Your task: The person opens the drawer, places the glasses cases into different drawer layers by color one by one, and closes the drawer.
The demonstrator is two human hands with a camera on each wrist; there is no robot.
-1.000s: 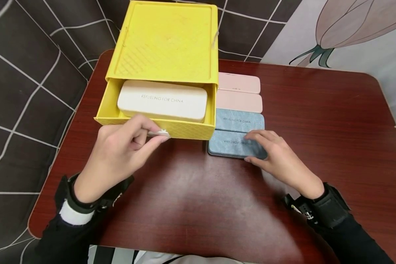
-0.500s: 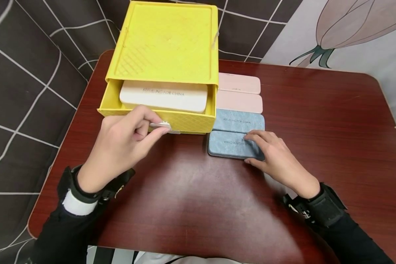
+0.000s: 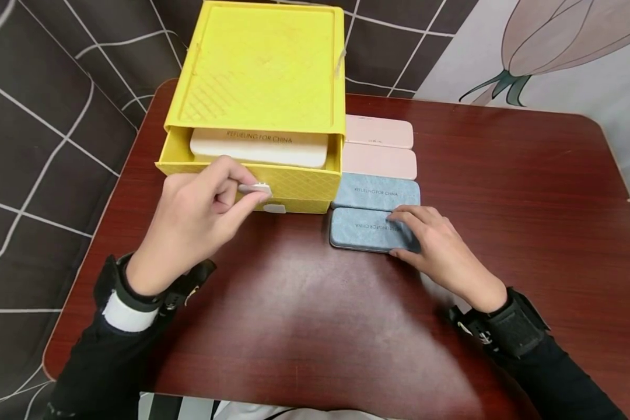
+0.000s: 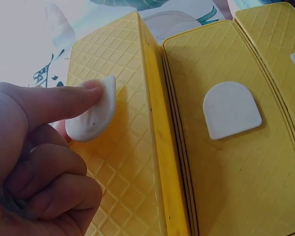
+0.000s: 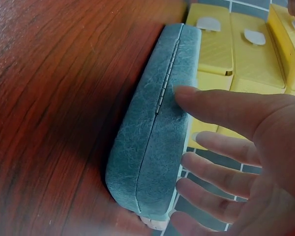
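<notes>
My left hand (image 3: 189, 219) pinches the white pull tab (image 3: 256, 188) of a yellow drawer (image 3: 304, 179) between thumb and forefinger. The drawer stands partly out of a yellow drawer unit (image 3: 262, 64). Inside lies a white glasses case (image 3: 262, 150) with printed lettering, its back part hidden under the unit's top. Fingertips of my right hand (image 3: 443, 248) rest on the nearer blue glasses case (image 3: 354, 227). In the right wrist view, the thumb touches the side of the blue case (image 5: 152, 142) near its metal hinge, with the other fingers loosely bent at its lid.
Another blue case (image 3: 380, 189) and two pink cases (image 3: 380, 160) line up beside the unit on the brown table (image 3: 304, 326). Lower drawers with white tabs (image 4: 231, 109) show in the left wrist view. Dark tiled-pattern walls (image 3: 26, 163) stand left and behind.
The drawer has slid further back into the unit with my left hand on its tab, covering more of the white case. A lower white tab has come into sight. My right hand has hardly moved.
</notes>
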